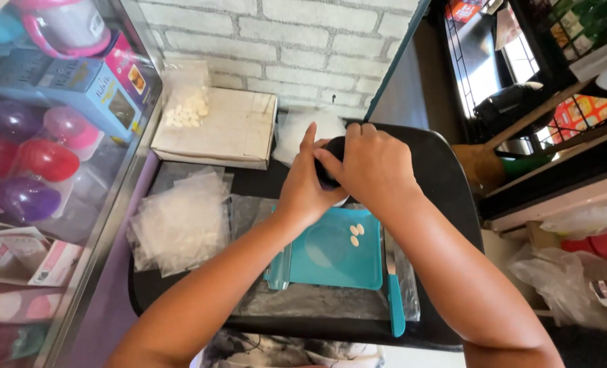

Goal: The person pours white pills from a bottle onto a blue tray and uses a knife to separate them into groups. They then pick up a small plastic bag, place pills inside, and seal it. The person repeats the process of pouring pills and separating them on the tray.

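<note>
Both my hands meet above the far edge of a teal pill-counting tray (324,262). My left hand (305,187) and my right hand (371,167) are wrapped together around a small dark round object (332,158), mostly hidden by the fingers. Three white pills (355,234) lie on the tray just below my hands. A teal spatula (395,303) rests along the tray's right side.
A pile of small clear plastic bags (180,221) lies left of the tray on the black table (446,177). A flat cardboard box (225,126) with a bag of white pills (186,109) sits against the brick wall. A glass display case (44,136) stands on the left, shelves on the right.
</note>
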